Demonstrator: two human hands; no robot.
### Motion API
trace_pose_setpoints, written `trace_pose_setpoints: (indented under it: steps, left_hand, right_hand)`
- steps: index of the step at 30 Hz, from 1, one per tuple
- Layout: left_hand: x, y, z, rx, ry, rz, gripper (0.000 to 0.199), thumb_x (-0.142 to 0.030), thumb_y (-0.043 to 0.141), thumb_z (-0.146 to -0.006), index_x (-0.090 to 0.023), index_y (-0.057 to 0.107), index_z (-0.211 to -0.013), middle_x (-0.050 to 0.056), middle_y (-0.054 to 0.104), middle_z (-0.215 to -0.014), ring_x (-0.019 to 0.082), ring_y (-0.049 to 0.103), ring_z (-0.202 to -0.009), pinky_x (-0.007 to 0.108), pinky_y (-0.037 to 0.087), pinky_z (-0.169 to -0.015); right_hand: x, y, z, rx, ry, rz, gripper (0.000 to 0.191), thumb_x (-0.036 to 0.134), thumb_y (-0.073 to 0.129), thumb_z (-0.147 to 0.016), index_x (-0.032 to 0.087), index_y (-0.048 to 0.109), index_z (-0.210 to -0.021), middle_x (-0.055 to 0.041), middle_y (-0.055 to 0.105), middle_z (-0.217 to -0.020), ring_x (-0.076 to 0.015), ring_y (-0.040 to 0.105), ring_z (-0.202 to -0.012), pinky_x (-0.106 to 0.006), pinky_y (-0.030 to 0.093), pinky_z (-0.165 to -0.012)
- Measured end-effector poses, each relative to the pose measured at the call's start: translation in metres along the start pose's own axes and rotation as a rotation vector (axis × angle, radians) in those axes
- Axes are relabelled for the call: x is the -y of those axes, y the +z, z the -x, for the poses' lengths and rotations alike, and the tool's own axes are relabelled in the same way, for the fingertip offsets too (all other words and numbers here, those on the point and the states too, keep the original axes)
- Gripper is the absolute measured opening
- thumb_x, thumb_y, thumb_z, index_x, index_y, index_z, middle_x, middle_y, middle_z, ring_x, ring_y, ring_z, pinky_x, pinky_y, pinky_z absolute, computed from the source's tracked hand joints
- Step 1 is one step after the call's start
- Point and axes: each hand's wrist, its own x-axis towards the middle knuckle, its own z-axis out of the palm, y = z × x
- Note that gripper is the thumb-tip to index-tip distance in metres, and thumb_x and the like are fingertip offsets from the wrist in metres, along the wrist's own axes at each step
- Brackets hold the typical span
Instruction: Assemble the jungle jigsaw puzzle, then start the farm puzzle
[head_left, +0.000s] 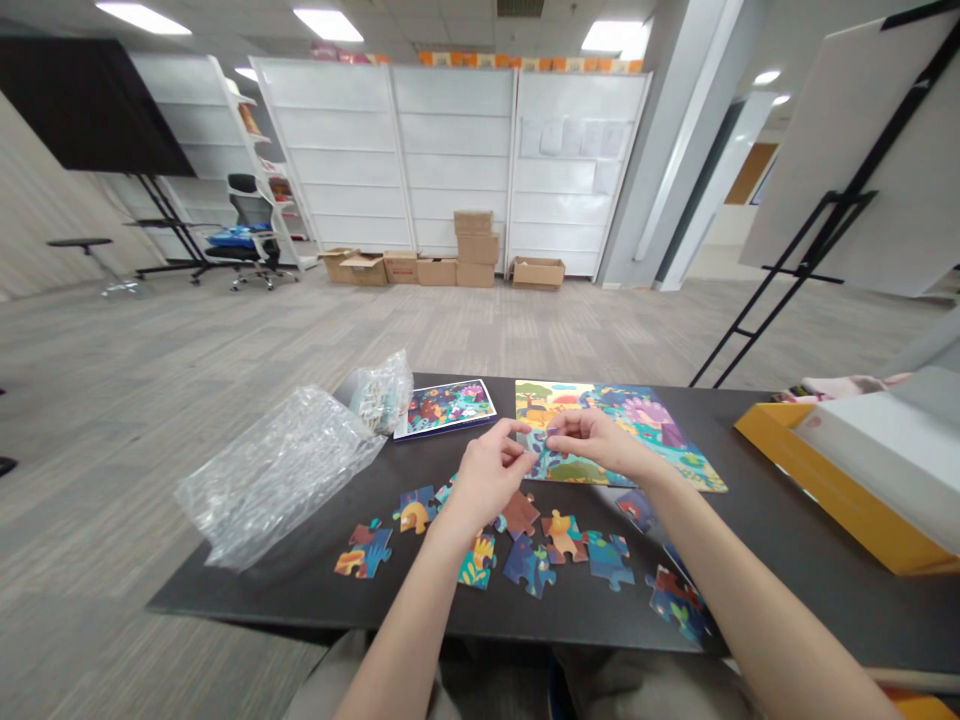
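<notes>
The left hand and right hand, narrowed, grip unclear, met at a colourful, partly joined jigsaw; multicoloured knobbed pieces lay loose.

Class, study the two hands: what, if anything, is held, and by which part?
It cannot be told: the left hand and right hand have fingertips close together over the lower left of the assembled puzzle, but any grip is unclear.
</notes>
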Motion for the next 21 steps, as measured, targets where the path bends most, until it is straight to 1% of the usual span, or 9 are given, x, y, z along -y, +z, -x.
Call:
trace_pose_setpoints:
  steps: [3, 6, 9, 11, 13, 16, 19, 21]
  left_hand:
    - [0.0012, 0.0003, 0.0004, 0.034, 0.005, -0.012, 0.026, -0.020, 0.064, -0.082, -0.021, 0.064, -0.108, 0.000, 0.073, -0.075, 0.016, 0.071, -0.069, 0.026, 0.056, -0.069]
    - [0.0001, -0.0004, 0.0007, 0.047, -0.009, -0.003, 0.025, -0.019, 0.064, -0.082, -0.020, 0.064, -0.107, 0.000, 0.074, -0.076, 0.017, 0.073, -0.071, 0.027, 0.057, -0.070]
    - [0.0000, -0.0008, 0.0014, 0.083, -0.019, 0.017, 0.028, -0.019, 0.064, -0.082, -0.020, 0.062, -0.110, 0.001, 0.075, -0.077, 0.018, 0.075, -0.073, 0.027, 0.057, -0.070]
    - [0.0015, -0.0003, 0.0019, 0.116, -0.009, 0.029, 0.031, -0.019, 0.065, -0.082, -0.021, 0.060, -0.112, 0.000, 0.075, -0.078, 0.018, 0.075, -0.074, 0.027, 0.058, -0.070]
    - [0.0029, 0.0006, 0.0024, 0.135, -0.002, 0.039, 0.031, -0.019, 0.065, -0.081, -0.021, 0.060, -0.112, -0.001, 0.075, -0.077, 0.018, 0.076, -0.073, 0.027, 0.058, -0.069]
    - [0.0015, 0.0014, 0.0028, 0.112, -0.002, 0.058, 0.028, -0.018, 0.066, -0.081, -0.021, 0.060, -0.109, -0.001, 0.076, -0.076, 0.018, 0.076, -0.073, 0.028, 0.059, -0.071]
    - [-0.0029, 0.0012, 0.0027, 0.067, 0.000, 0.086, 0.027, -0.019, 0.066, -0.082, -0.020, 0.059, -0.108, 0.000, 0.076, -0.076, 0.018, 0.075, -0.076, 0.028, 0.059, -0.074]
    - [-0.0042, 0.0011, 0.0020, 0.063, -0.001, 0.101, 0.025, -0.020, 0.066, -0.084, -0.020, 0.059, -0.108, -0.001, 0.075, -0.075, 0.019, 0.076, -0.077, 0.028, 0.059, -0.075]
  right_hand:
    - [-0.0014, -0.0014, -0.0007, -0.008, 0.006, 0.018, 0.037, 0.051, 0.080, -0.076, 0.018, 0.066, -0.086, 0.0014, 0.066, -0.070, -0.0118, 0.060, -0.061, -0.024, 0.045, -0.056]
    - [0.0000, -0.0021, -0.0002, -0.027, 0.006, 0.032, 0.040, 0.052, 0.078, -0.077, 0.018, 0.067, -0.093, 0.0023, 0.065, -0.067, -0.0112, 0.058, -0.057, -0.023, 0.041, -0.053]
    - [0.0001, -0.0022, -0.0003, -0.059, 0.008, -0.003, 0.045, 0.052, 0.080, -0.075, 0.018, 0.065, -0.100, 0.0015, 0.067, -0.069, -0.0124, 0.060, -0.060, -0.025, 0.043, -0.056]
    - [-0.0014, -0.0021, -0.0010, -0.076, 0.007, -0.027, 0.046, 0.053, 0.081, -0.074, 0.018, 0.062, -0.097, 0.0013, 0.068, -0.069, -0.0124, 0.060, -0.060, -0.025, 0.044, -0.058]
    - [-0.0031, -0.0021, -0.0018, -0.082, 0.007, -0.040, 0.045, 0.054, 0.081, -0.074, 0.018, 0.059, -0.090, 0.0027, 0.065, -0.067, -0.0112, 0.057, -0.057, -0.025, 0.041, -0.056]
    - [-0.0040, -0.0025, -0.0023, -0.100, 0.017, -0.052, 0.046, 0.055, 0.081, -0.074, 0.019, 0.056, -0.086, 0.0028, 0.064, -0.067, -0.0093, 0.053, -0.054, -0.023, 0.036, -0.052]
    - [-0.0030, -0.0036, -0.0015, -0.094, 0.035, -0.054, 0.045, 0.055, 0.080, -0.075, 0.018, 0.059, -0.090, -0.0004, 0.069, -0.076, -0.0096, 0.055, -0.058, -0.023, 0.036, -0.053]
    - [-0.0025, -0.0042, -0.0010, -0.061, 0.041, -0.047, 0.045, 0.053, 0.081, -0.074, 0.018, 0.060, -0.093, -0.0001, 0.068, -0.076, -0.0104, 0.056, -0.059, -0.024, 0.036, -0.054]
